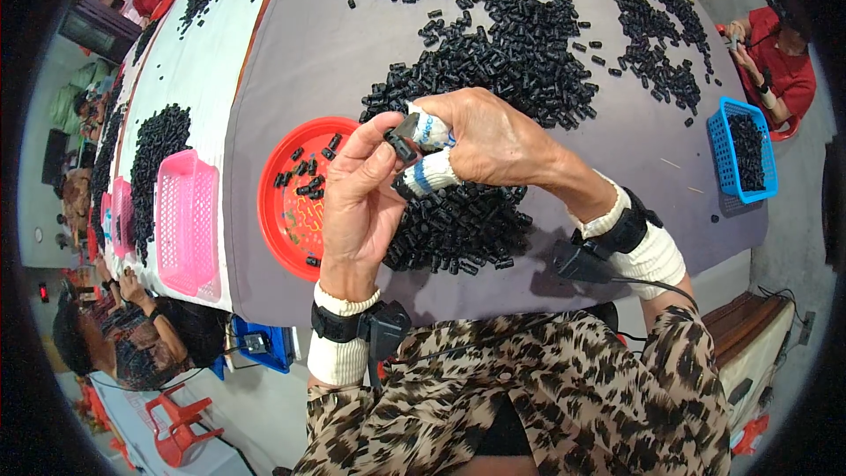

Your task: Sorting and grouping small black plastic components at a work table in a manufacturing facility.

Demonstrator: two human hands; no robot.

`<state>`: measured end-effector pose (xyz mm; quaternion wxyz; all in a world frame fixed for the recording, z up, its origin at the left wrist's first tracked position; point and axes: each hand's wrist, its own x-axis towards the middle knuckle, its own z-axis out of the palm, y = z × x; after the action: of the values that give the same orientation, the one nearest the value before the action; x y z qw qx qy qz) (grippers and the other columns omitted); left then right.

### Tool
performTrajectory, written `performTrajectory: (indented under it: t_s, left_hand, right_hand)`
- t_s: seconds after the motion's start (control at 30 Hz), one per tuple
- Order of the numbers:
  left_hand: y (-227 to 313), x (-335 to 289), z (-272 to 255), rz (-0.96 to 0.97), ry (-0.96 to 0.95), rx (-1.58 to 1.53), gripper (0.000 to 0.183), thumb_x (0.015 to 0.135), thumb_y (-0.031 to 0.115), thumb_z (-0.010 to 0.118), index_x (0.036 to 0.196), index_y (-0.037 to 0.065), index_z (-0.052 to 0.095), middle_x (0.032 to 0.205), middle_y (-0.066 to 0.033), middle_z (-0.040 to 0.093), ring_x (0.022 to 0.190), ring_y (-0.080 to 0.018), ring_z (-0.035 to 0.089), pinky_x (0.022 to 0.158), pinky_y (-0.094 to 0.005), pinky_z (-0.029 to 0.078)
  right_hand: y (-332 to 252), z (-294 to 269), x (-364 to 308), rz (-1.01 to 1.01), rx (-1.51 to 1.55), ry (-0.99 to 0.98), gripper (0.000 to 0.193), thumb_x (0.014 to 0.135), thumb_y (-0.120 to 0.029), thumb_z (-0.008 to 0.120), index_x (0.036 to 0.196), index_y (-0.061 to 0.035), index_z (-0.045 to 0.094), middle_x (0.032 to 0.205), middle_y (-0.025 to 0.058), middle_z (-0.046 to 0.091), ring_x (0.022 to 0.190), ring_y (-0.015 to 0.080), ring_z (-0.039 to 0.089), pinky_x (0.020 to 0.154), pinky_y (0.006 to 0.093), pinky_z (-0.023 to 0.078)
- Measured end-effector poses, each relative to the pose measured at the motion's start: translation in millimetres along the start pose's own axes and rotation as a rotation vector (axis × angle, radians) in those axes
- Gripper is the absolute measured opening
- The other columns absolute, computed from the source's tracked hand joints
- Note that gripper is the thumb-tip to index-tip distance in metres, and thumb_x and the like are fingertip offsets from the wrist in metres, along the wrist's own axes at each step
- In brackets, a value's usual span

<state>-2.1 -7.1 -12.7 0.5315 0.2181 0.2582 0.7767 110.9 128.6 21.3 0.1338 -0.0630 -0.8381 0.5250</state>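
Note:
My left hand (357,198) pinches a small black cylindrical plastic piece (401,146) between thumb and fingers, above the edge of a red round tray (269,185). Close against it, my right hand (493,137) is closed, with white wraps (432,171) marked in blue around its thumb and finger. A dark, angular edge shows between the right fingertips and the piece; its kind is too small to tell. Several loose black pieces (310,185) lie in the tray. Beneath and beyond my hands spreads a large heap of the same pieces (493,62).
The table has a grey cloth (291,62). Pink baskets (188,220) stand at left, and a blue basket (740,150) of black pieces at right. More heaps (661,35) lie farther off. A person in red (780,70) works at right, another person (141,326) at left.

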Motion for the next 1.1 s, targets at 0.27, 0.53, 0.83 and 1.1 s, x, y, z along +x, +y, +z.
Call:
performTrajectory:
  t_s: [0.27, 0.53, 0.83, 1.1]
  left_hand:
    - [2.7, -0.8, -0.4, 0.015, -0.023, 0.086, 0.027, 0.087, 0.005, 0.051, 0.113, -0.001, 0.053, 0.106, -0.0125, 0.06, 0.096, -0.0205, 0.06, 0.083, -0.0338, 0.05]
    - [2.9, -3.0, -0.7, 0.026, -0.004, 0.157, 0.026, 0.086, 0.005, 0.052, 0.111, -0.001, 0.054, 0.103, -0.0126, 0.061, 0.095, -0.0208, 0.06, 0.083, -0.0338, 0.051]
    - [-0.5, -3.3, -3.1, 0.038, 0.071, 0.196, 0.025, 0.086, 0.006, 0.054, 0.109, -0.002, 0.055, 0.1, -0.0132, 0.062, 0.09, -0.0207, 0.062, 0.078, -0.0323, 0.053]
    - [3.2, -3.2, 5.4, 0.053, 0.058, 0.259, 0.024, 0.085, 0.005, 0.055, 0.107, -0.002, 0.057, 0.098, -0.0121, 0.063, 0.088, -0.0192, 0.063, 0.077, -0.0314, 0.053]
  right_hand:
    - [0.6, -1.0, 0.5, 0.002, 0.012, -0.061, 0.028, 0.068, -0.021, 0.07, 0.082, -0.0007, 0.057, 0.067, 0.005, 0.058, 0.061, 0.0139, 0.051, 0.056, 0.0302, 0.041]
    - [-3.0, -1.9, -1.8, 0.048, -0.017, -0.088, 0.025, 0.069, -0.02, 0.068, 0.08, -0.0001, 0.058, 0.066, 0.0048, 0.057, 0.061, 0.0133, 0.051, 0.056, 0.0303, 0.041]
    - [3.2, 0.1, -1.2, 0.031, 0.01, -0.154, 0.024, 0.07, -0.019, 0.067, 0.08, 0.0005, 0.058, 0.066, 0.0059, 0.058, 0.06, 0.0125, 0.051, 0.056, 0.0305, 0.041]
    - [-3.5, -2.6, -4.1, 0.032, -0.005, -0.123, 0.025, 0.069, -0.021, 0.068, 0.079, 0.0001, 0.058, 0.066, 0.0062, 0.058, 0.059, 0.0133, 0.051, 0.055, 0.0305, 0.041]
